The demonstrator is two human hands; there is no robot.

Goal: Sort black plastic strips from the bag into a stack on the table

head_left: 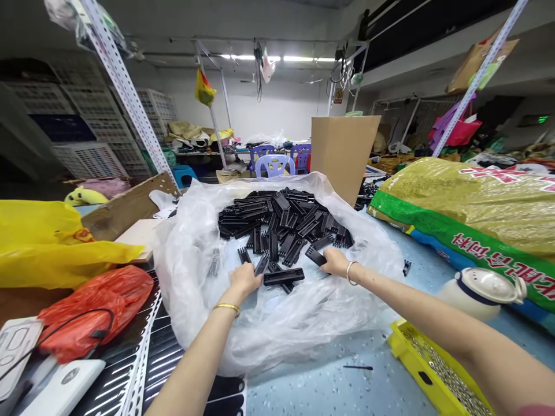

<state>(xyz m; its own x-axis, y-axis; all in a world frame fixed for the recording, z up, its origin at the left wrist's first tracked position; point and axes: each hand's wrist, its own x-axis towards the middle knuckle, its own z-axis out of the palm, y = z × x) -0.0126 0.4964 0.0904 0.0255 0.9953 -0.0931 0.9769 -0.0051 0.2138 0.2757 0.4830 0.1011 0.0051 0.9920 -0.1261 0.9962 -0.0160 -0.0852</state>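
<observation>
Many slim black plastic pieces with toothed ends lie in a heap inside a large clear plastic bag with its mouth spread wide. At the near left of the heap, my left hand has its fingers closed on a black plastic piece; a second piece stands against the fingertips, and I cannot tell if it is gripped too. My right hand pinches the end of another black plastic piece at the near right. Between the hands, a flat slotted piece lies across another one.
To the right are a yellow bin of small metal parts, a lidded white jar and a big yellow-green sack. A cardboard box stands behind the bag. Leftward lie a red bag and a yellow bag.
</observation>
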